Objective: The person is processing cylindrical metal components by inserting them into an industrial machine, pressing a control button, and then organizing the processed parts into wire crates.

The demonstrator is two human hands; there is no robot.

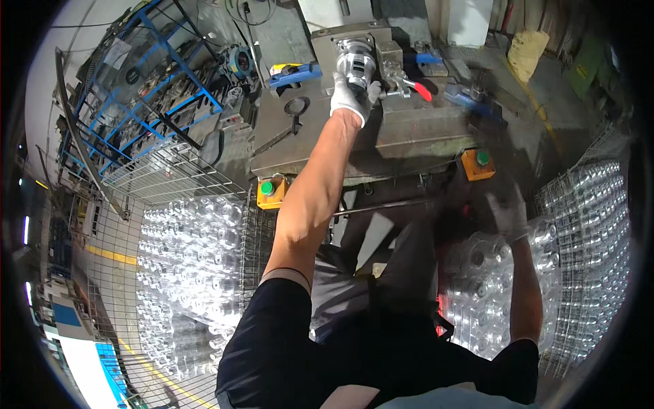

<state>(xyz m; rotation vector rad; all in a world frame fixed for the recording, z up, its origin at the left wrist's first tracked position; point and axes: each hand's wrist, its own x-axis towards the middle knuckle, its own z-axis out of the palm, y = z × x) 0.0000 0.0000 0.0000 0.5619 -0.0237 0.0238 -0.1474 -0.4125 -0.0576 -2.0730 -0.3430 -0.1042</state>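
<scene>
The shiny silver, stepped cylindrical metal part (pixel 355 60) sits in the grey steel fixture (pixel 323 46) at the far side of the thick, dark steel worktable (pixel 415 133), near twelve o'clock in the view. The left hand (pixel 350 99), in a white glove, is at the part's six o'clock end, its fingers wrapped around that near end. Reckoning from the part, a metal clamp with a bright red handle (pixel 419 88) lies just beside it at four o'clock. A blue block-shaped holder (pixel 296 76) rests at nine o'clock, and a dark ring-shaped tool with a stem (pixel 297 107) lies at eight.

Farther out, a yellow box with a green push button (pixel 271 193) sits at seven o'clock, and a matching yellow button box (pixel 479 165) at four. Between four and five, the right hand (pixel 509 213), in a greyish glove, hovers near a heap of glossy, clear-looking rounded pieces (pixel 477 290); it is motion-blurred, so I cannot tell how its fingers stand or whether they touch anything. At seven o'clock, a grey wire-mesh basket (pixel 257 228) holds more glossy pieces (pixel 194 262). Outermost, a blue metal rack (pixel 178 60) stands at nine o'clock and a pale yellow sack (pixel 528 56) at three
</scene>
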